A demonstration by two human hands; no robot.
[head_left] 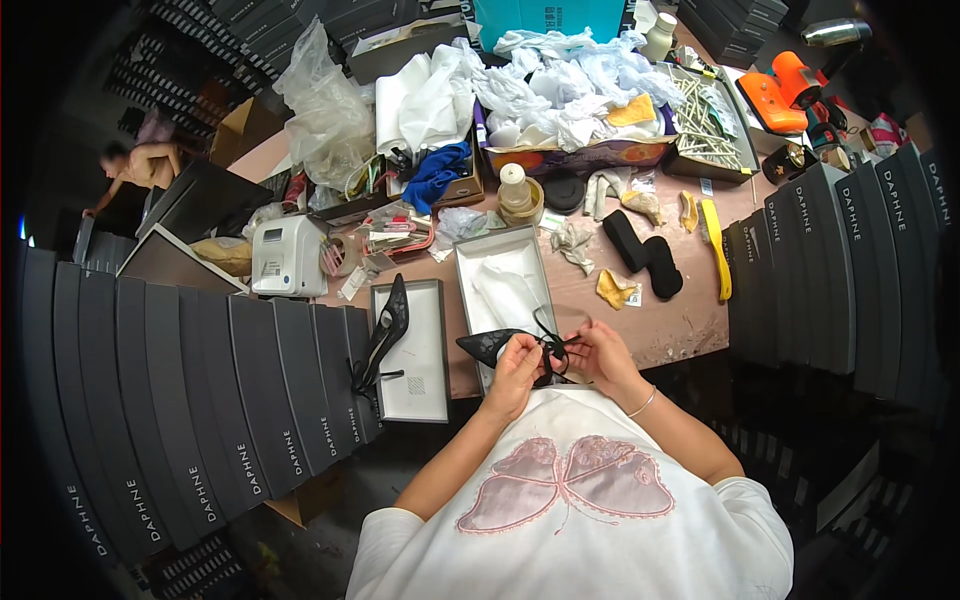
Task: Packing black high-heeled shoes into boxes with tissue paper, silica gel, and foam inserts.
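Note:
A black pointed high-heeled shoe (484, 345), with a lace-like upper, lies at the table's front edge, its toe to the left. My left hand (514, 378) is closed at the shoe's ankle end, pinching a black ribbon strap (549, 343). My right hand (604, 362) has its fingers bent together on the ribbon's other side, pinching it too. The strap makes a loop between my hands; the heel is hidden. Just behind is an open grey shoebox (543, 262) with white tissue paper (507, 293). A second black high-heeled shoe (388, 325) rests across the white-lined box lid (428, 388) to the left.
Stacks of dark grey shoeboxes flank me at left (210, 400) and right (805, 270). A white label printer (287, 256), black insoles (640, 255), yellow cloth scraps (613, 288) and a yellow strip (714, 250) lie around. A purple box (580, 156) of crumpled paper stands behind. Another person (145, 165) is far left.

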